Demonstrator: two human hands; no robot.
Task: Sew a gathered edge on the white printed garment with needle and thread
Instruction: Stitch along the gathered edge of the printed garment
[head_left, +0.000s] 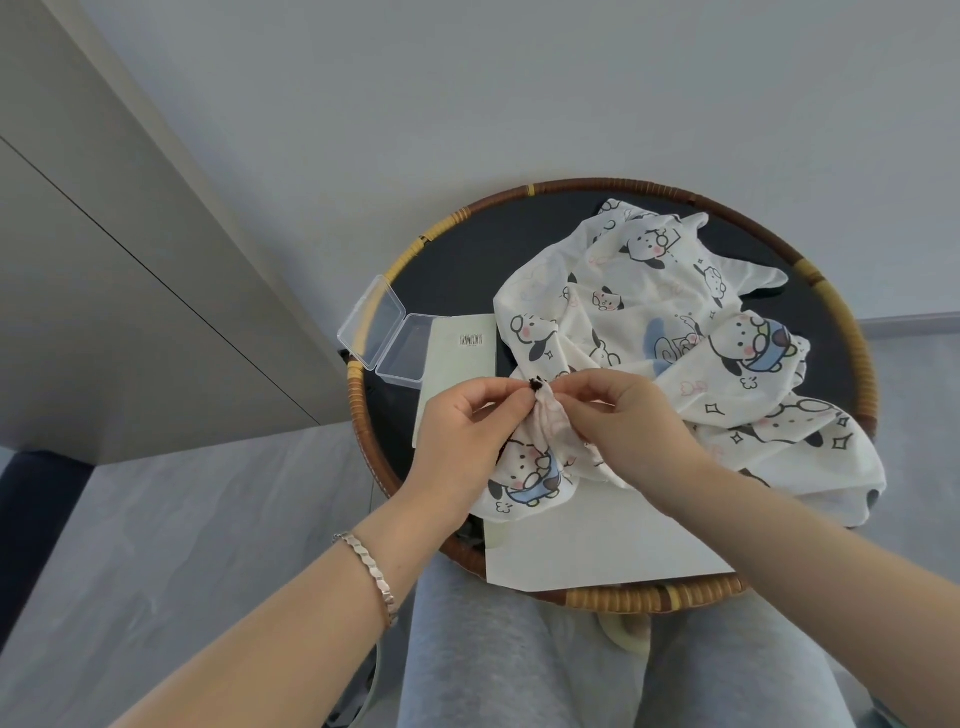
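Note:
The white printed garment (654, 332), covered in cartoon dogs, lies crumpled over the right half of a round table. Its near edge is bunched into a tight gather (545, 415) held up between both hands. My left hand (467, 431) pinches the gather's top from the left. My right hand (623, 421) pinches it from the right, fingertips almost touching the left ones. A small dark knot or tuft (535, 384) sticks out at the pinch point. Needle and thread are too fine to make out.
The round dark table has a woven rattan rim (862, 364). On it sit an open clear plastic box (387, 332), a pale green card with a barcode (457, 364) and a white sheet (597, 551). My grey-trousered knees are below the table. A silver bracelet (369, 566) circles my left wrist.

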